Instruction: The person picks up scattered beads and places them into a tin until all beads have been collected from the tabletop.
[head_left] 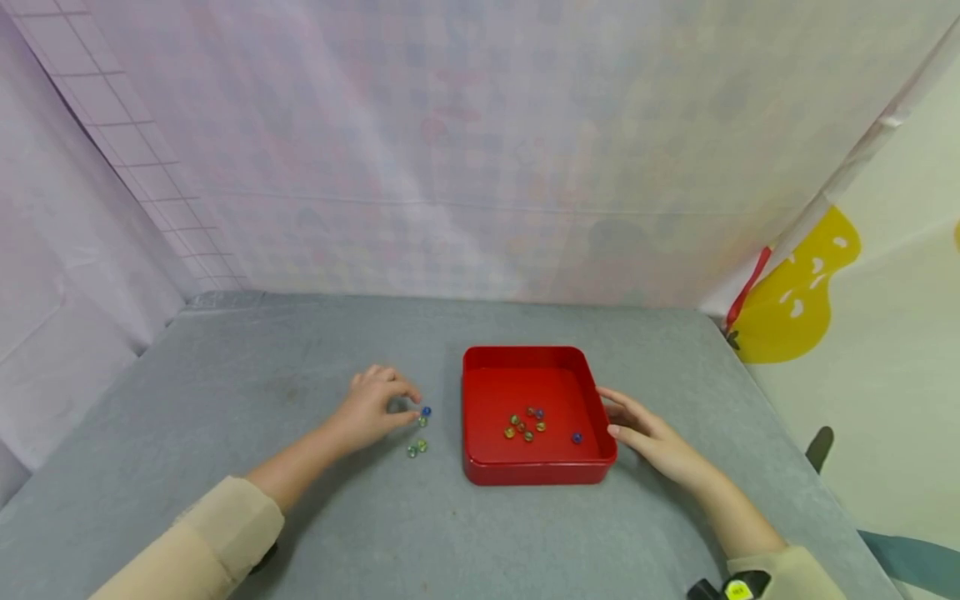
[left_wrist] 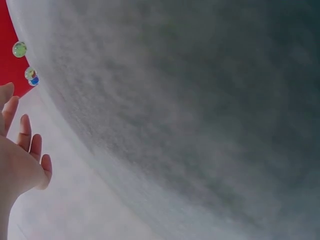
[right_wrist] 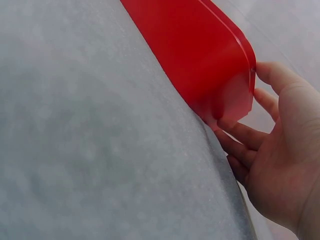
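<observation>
Beside several loose glass marbles (head_left: 422, 446) on the grey table, my left hand (head_left: 375, 406) hovers with thumb and forefinger apart. A blue marble (head_left: 427, 412) and a green marble (head_left: 422, 422) lie close together by its fingertips. Nothing shows between those fingers in the left wrist view, where the hand (left_wrist: 22, 160) is partly cut off. A square red tray (head_left: 532, 473) stands to the right, with several green, yellowish and blue marbles (head_left: 528, 436) on its floor. My right hand (head_left: 652, 442) touches the tray's right outer wall with thumb and fingertips, also seen in the right wrist view.
A grey cloth covers the table (head_left: 300, 350). Behind it hangs a pale checked curtain (head_left: 480, 150), and a white sheet with a yellow print (head_left: 798, 300) hangs along the right edge.
</observation>
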